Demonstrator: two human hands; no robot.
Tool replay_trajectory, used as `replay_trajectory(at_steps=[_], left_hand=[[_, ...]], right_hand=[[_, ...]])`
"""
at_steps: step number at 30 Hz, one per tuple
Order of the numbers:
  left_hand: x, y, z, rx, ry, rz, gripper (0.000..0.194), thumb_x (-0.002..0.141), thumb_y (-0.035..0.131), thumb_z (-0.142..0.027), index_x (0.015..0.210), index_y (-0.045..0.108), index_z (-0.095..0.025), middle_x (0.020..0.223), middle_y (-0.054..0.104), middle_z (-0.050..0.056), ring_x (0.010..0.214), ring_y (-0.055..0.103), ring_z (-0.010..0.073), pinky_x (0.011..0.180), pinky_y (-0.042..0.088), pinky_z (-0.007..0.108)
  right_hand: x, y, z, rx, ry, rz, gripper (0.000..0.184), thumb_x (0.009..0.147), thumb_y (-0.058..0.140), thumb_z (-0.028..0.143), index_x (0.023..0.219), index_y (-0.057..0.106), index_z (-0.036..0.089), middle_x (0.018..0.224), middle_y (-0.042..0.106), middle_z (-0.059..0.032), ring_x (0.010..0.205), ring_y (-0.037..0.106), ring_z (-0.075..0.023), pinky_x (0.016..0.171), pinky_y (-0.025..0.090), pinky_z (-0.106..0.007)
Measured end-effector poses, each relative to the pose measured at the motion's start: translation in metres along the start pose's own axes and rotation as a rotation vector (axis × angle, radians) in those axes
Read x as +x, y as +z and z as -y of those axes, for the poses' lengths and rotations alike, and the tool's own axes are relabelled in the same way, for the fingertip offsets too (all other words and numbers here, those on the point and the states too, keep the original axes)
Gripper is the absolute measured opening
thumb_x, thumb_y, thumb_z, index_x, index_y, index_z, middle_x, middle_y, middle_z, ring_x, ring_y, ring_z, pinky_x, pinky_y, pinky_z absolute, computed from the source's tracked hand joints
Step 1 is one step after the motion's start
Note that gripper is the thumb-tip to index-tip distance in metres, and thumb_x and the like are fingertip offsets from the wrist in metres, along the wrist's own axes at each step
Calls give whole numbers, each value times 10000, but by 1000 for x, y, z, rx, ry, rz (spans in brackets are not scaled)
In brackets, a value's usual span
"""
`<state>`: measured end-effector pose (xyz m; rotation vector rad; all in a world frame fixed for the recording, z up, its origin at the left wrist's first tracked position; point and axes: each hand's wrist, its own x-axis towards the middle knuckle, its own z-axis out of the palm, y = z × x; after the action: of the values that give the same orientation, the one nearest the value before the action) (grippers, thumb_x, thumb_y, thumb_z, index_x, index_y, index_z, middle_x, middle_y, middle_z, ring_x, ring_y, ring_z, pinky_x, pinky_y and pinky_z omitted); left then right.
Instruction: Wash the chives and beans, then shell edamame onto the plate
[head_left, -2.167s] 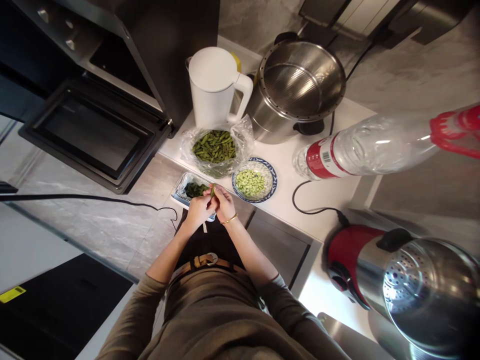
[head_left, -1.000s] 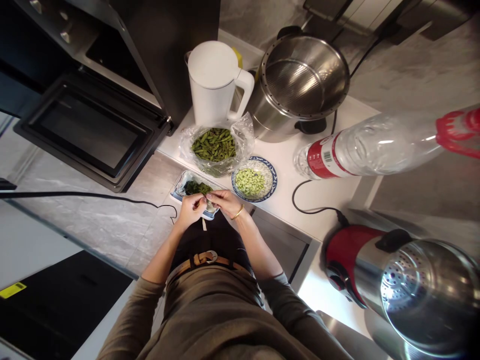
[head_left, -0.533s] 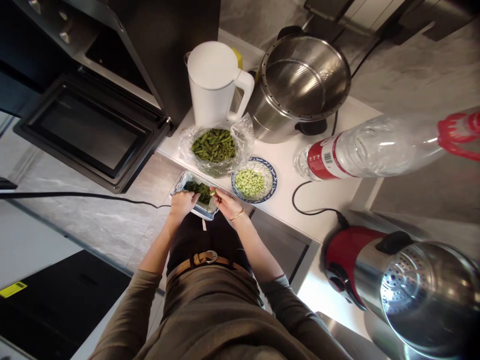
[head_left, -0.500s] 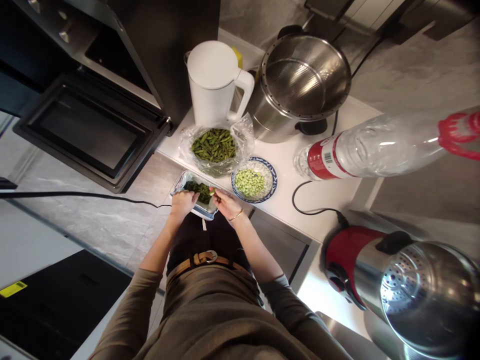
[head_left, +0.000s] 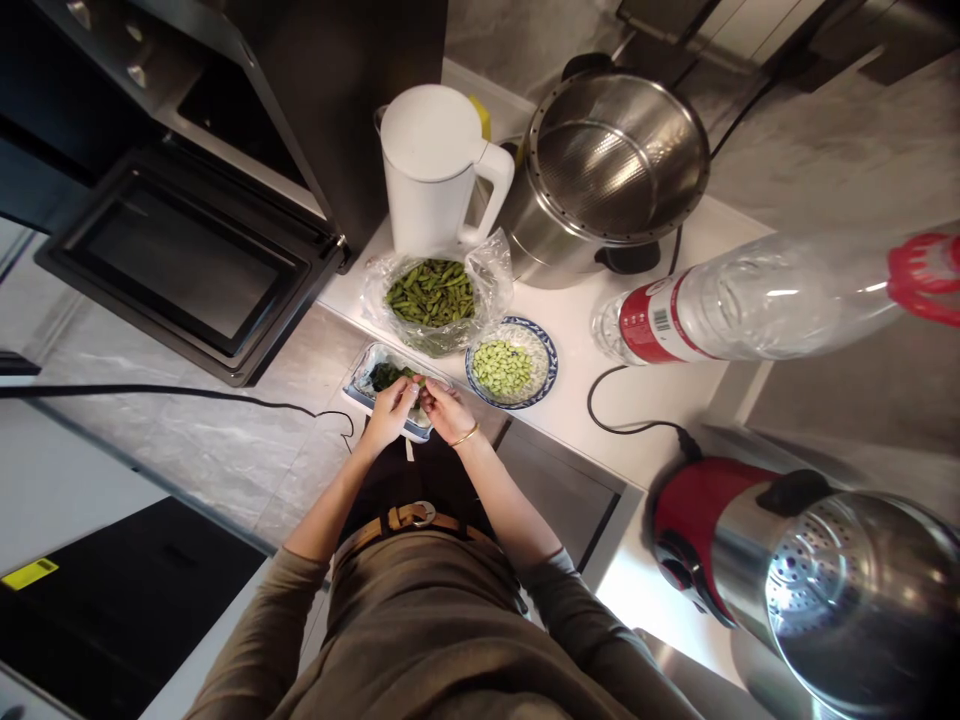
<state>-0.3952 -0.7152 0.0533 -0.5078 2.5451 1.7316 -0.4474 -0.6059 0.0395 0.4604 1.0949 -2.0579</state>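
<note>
Both hands meet over a small lined bin (head_left: 358, 392) in front of my waist, with dark green empty pods (head_left: 386, 374) inside it. My left hand (head_left: 391, 412) pinches one end of a green bean pod (head_left: 418, 381). On the pod's other end, my right hand (head_left: 447, 410) has its fingertips closed; a thin bracelet is on that wrist. A blue-rimmed plate (head_left: 552, 372) beside my right hand holds shelled pale green beans (head_left: 502, 367). Behind the bin, a clear plastic bag (head_left: 487, 270) lies opened around many whole pods (head_left: 431, 293).
A white pitcher (head_left: 431, 170) and a large steel pot (head_left: 555, 240) stand at the back of the counter. To the right are a big water bottle (head_left: 750, 300) and a red and steel appliance (head_left: 705, 520). An oven door (head_left: 180, 260) hangs lowered at left.
My left hand has moved right and up from the bin's left side to meet my right hand at the pod. The whole view has shifted slightly.
</note>
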Motion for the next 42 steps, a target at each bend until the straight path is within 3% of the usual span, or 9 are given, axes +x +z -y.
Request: replay_trajectory(at_steps=[3,9,17,21,25,31,38,42], left_hand=[[-2,6,1,24,28,-50,317,947,350,-400,710,424,-201,625,477,-16,582,475,119,572,396,238],[-6,12,2,373,213,-153,190,936,360,-256,778,452,-205,717,542,26,687,552,159,643,429,265],[-4,-10,-9,826,278,-13,156,885,435,-192,862,588,-178,776,625,71,777,595,206,693,426,299],[-4,-16,-10,934,275,14,180,880,453,-212,898,629,-182,773,637,73,778,596,211,700,409,306],[-6,-18,-9,925,236,-33,199,888,439,-223,824,623,-184,730,625,64,749,588,200,698,399,298],[-7,-23,-12,768,166,-133,202,877,433,-207,708,543,-189,666,570,35,699,564,168,668,385,270],[-7,-22,-12,299,15,-89,299,910,391,-280,623,407,-199,524,420,-35,498,443,105,521,339,226],[-10,-19,-14,453,97,-11,279,914,403,-282,655,458,-194,586,507,-6,564,506,129,558,360,245]], right_hand=[[-2,8,-4,82,-43,-46,192,596,818,340,694,736,197,635,684,17,576,568,-99,583,487,-245],[-3,20,-6,200,-36,-139,160,619,807,309,647,702,192,651,687,14,643,619,-118,646,510,-248],[1,14,-8,133,-18,-96,122,651,758,273,632,666,196,663,660,21,663,595,-113,619,478,-232],[2,9,-8,55,48,-55,144,638,767,303,673,686,190,675,657,14,647,575,-110,588,462,-234],[-4,9,-1,-54,44,51,251,627,782,360,806,740,188,731,686,-3,651,570,-111,593,462,-243],[-9,6,11,-62,57,174,310,572,817,272,870,751,217,838,731,-10,782,633,-147,738,508,-278],[-8,8,14,-32,81,167,269,634,777,371,813,737,175,728,684,-16,617,547,-95,564,440,-236],[-7,10,10,-90,49,75,271,562,823,386,680,694,179,594,589,31,534,448,-72,508,359,-237]])
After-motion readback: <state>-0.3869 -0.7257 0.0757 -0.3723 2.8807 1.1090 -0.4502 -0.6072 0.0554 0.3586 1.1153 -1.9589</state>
